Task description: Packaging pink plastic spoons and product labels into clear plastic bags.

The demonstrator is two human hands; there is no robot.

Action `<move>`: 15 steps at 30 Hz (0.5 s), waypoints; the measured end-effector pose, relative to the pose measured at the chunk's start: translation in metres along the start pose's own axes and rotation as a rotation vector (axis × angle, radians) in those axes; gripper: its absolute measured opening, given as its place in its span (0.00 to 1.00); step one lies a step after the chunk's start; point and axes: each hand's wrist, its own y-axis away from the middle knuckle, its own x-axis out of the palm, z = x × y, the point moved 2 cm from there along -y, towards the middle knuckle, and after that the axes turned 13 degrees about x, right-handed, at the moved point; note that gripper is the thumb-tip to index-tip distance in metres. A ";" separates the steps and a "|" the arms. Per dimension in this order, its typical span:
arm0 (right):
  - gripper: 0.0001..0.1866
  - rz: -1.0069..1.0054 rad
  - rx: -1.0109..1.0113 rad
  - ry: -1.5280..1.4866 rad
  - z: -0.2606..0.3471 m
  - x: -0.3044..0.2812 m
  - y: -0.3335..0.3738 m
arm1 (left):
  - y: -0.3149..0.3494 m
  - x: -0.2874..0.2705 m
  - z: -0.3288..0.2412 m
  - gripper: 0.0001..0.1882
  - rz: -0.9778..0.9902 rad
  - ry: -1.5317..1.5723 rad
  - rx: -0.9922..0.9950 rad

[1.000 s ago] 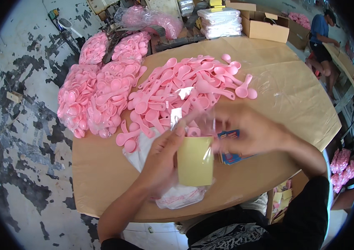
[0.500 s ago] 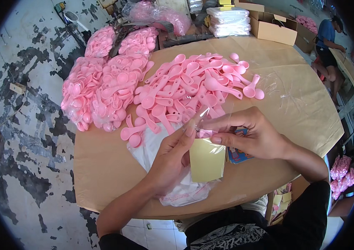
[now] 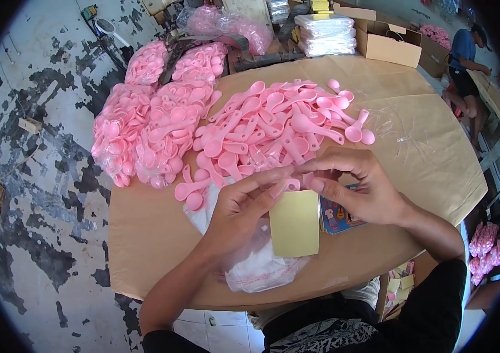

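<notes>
Between my hands hangs a small clear plastic bag with a plain yellow card (image 3: 294,226) in it. The end of a pink spoon (image 3: 292,185) shows at the card's top edge; the rest of that spoon is hidden. My left hand (image 3: 247,209) pinches the bag's upper left corner between thumb and fingers. On the other upper corner, my right hand (image 3: 364,185) is closed with its thumb against the fingers. Below the left hand lies white plastic packaging (image 3: 267,270). Blue printed cards (image 3: 341,219) sit under my right hand. Just beyond both hands spreads a heap of pink spoons (image 3: 261,123).
Filled bags of pink spoons (image 3: 167,132) stand at the table's left. Clear bags are stacked (image 3: 326,35) at the back, beside an open cardboard box (image 3: 388,44). Plastic scraps (image 3: 400,135) lie right on the brown-covered table (image 3: 438,170). Another person (image 3: 464,67) works far right.
My fingers have shifted along the bag's top edge, and the plastic that stood up above them no longer shows. The view has moved slightly.
</notes>
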 end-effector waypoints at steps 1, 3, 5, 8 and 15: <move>0.09 -0.002 -0.003 -0.001 -0.001 0.001 0.000 | 0.001 -0.002 0.003 0.17 -0.008 0.002 -0.002; 0.09 0.040 0.038 -0.080 -0.006 0.003 -0.001 | 0.000 -0.004 0.003 0.16 -0.014 0.001 -0.003; 0.10 0.039 0.005 -0.085 -0.006 0.004 0.001 | 0.002 -0.004 0.000 0.15 0.029 -0.027 -0.025; 0.12 0.036 -0.085 -0.073 -0.007 -0.002 -0.002 | 0.001 -0.003 -0.001 0.14 0.069 0.023 0.068; 0.15 -0.003 -0.211 0.022 -0.005 -0.006 -0.001 | 0.003 -0.012 -0.001 0.13 0.132 -0.143 0.158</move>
